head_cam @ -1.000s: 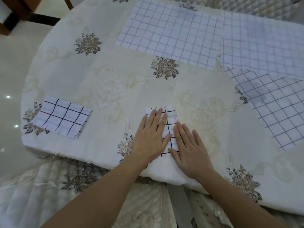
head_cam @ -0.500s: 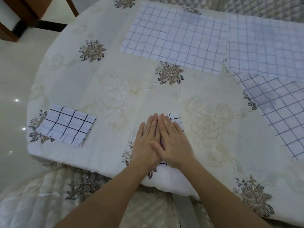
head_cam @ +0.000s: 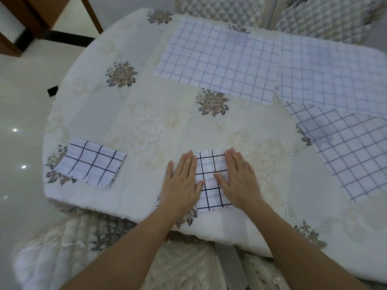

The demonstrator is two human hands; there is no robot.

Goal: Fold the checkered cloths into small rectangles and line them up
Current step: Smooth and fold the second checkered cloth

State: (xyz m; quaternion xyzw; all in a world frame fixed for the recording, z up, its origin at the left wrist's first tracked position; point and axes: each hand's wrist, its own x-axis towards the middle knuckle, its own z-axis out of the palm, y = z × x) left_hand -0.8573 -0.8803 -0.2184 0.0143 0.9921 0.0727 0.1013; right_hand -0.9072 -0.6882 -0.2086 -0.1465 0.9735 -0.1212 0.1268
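Note:
A small folded white cloth with black checks lies near the table's front edge. My left hand lies flat along its left side, and my right hand lies flat along its right side, fingers straight. Another folded black-checked cloth rests at the table's left edge. Three unfolded checkered cloths lie spread out: one at the back middle, one at the back right, one at the right.
The round table wears a cream cloth with flower patterns. A quilted chair seat sits below the front edge. Quilted chair backs stand behind the table, and dark wooden furniture stands at the far left.
My hands were together on top of the folded cloth; they have slid apart to its left and right sides, uncovering its middle.

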